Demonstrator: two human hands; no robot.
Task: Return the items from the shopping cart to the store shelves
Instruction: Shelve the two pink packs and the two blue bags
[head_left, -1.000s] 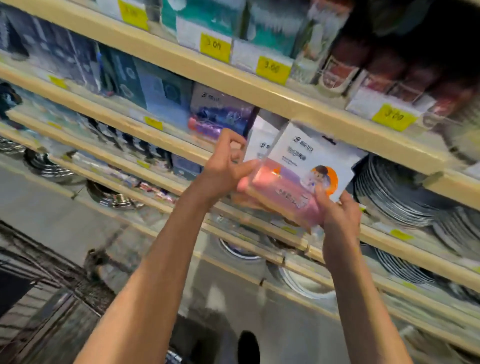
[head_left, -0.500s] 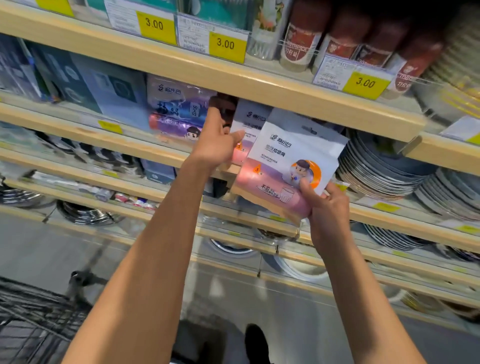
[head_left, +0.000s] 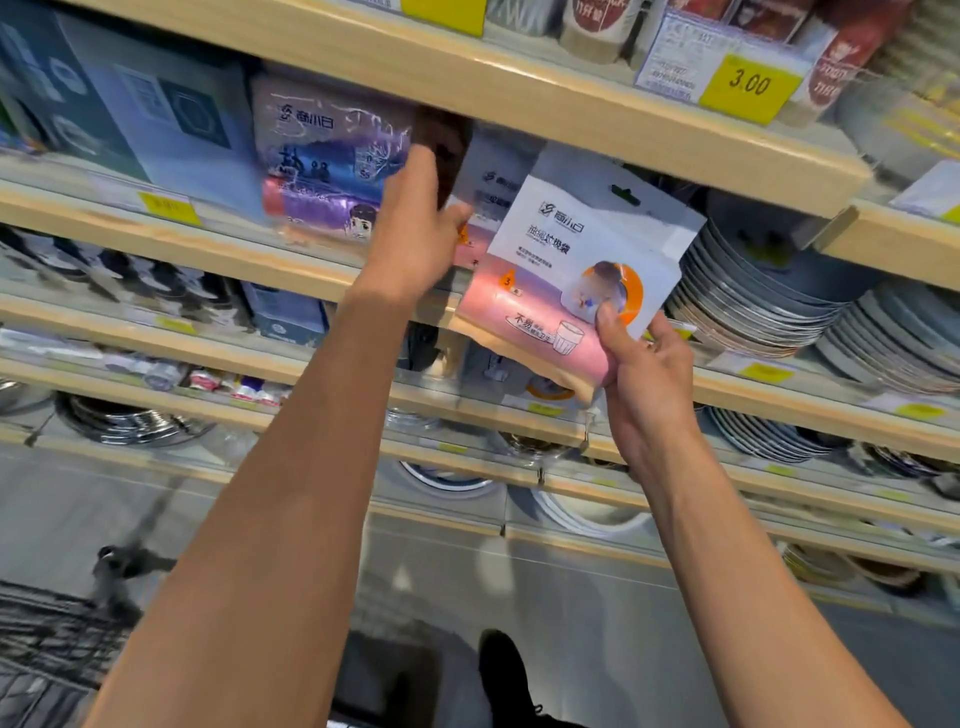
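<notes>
Pink-and-white plastic pack of bin bags (head_left: 566, 280) pinched in right hand (head_left: 641, 374); left hand (head_left: 415, 234) parts shelved white packs (head_left: 488, 182), which could topple forward

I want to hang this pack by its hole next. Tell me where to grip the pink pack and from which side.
Grip the white card top near its upper edge, coming from the right. The pink pack stands tilted with its hang slot uppermost; the right hand pinches only the lower right corner, and the left hand is on the shelf packs behind.
</notes>
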